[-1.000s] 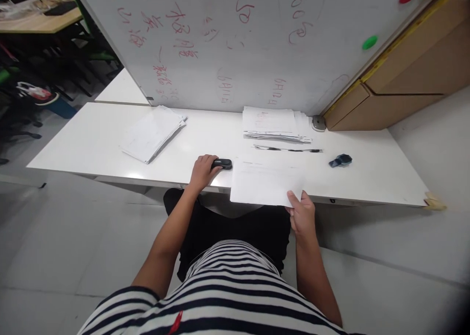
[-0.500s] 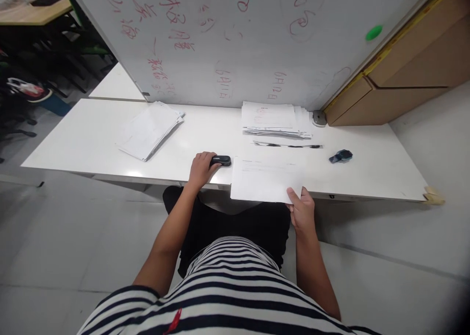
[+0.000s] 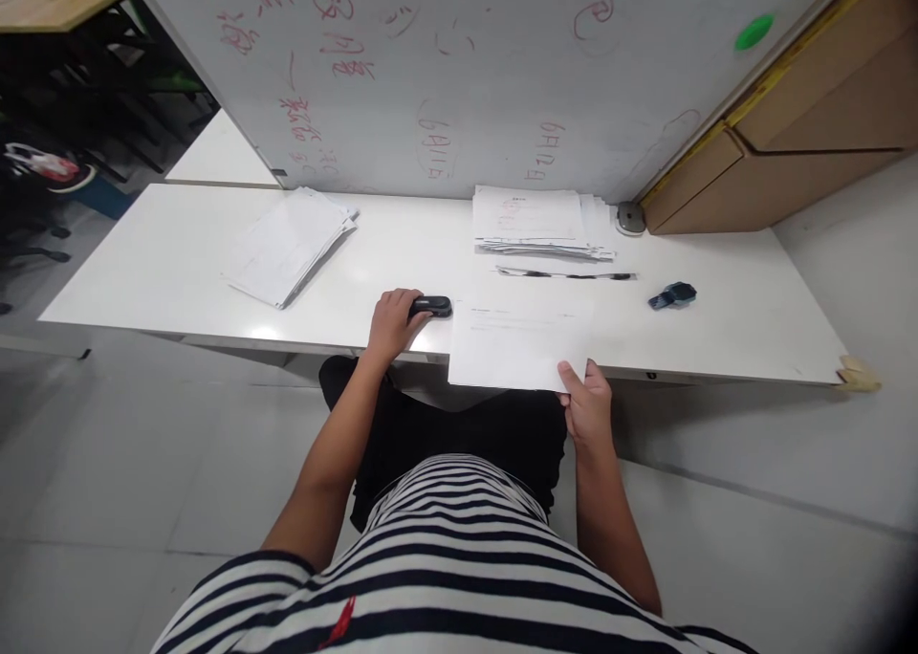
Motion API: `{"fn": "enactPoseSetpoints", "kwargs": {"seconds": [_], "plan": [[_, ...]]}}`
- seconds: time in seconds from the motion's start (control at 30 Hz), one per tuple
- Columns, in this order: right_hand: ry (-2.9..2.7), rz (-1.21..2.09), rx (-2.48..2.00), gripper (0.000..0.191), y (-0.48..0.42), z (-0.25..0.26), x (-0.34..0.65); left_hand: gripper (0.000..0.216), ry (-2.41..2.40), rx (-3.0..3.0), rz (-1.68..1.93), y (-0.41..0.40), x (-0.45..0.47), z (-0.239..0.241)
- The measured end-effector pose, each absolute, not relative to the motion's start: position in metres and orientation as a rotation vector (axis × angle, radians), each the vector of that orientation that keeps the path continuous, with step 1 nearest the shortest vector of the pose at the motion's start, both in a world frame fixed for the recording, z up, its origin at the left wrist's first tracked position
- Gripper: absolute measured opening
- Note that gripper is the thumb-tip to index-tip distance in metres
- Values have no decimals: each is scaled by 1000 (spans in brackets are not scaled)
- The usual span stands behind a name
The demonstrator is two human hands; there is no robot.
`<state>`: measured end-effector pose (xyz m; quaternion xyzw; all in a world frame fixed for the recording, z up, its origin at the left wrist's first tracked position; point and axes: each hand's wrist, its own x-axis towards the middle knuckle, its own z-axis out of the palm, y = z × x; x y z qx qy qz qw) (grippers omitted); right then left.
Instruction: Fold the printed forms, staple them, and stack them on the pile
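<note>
My left hand (image 3: pixel 394 322) is wrapped around the rear of a black stapler (image 3: pixel 435 306) that lies on the white table near its front edge. Just right of the stapler's nose is a white printed sheet of paper (image 3: pixel 516 348), partly overhanging the table edge. My right hand (image 3: pixel 589 401) pinches the sheet's near right corner, thumb on top and fingers below. Whether it is one sheet or several I cannot tell. The stapler's nose is close to the paper's left edge; whether they touch is unclear.
On the white table (image 3: pixel 193 262) lie a skewed paper stack (image 3: pixel 291 248) at left and another stack (image 3: pixel 529 216) against the whiteboard (image 3: pixel 494 90). A thin clear-and-black strip (image 3: pixel 566 274) and a dark wristwatch (image 3: pixel 672 296) lie at right. Cardboard boxes (image 3: pixel 796 190) stand behind.
The view has shifted slightly, so the table and whiteboard sit a little higher. Both hands keep their hold on the stapler and the paper, with no clear movement.
</note>
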<state>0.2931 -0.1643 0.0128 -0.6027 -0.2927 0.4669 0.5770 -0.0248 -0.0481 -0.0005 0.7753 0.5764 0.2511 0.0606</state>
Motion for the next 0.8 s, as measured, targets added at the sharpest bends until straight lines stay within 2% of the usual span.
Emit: {"fn": "enactPoseSetpoints", "kwargs": {"seconds": [0.5,0.63,0.8], "plan": [[-679,1146,-1372,34,-151,7,293,32,1740,2370,718,-49,-26,3],[-754,1166,-1358,37,-106,19,297,34,1747,2382,721,-47,-27,-1],[-837,1189,-1277,44,-5,37,304,33,1729,2389,727,-43,-28,-4]]}}
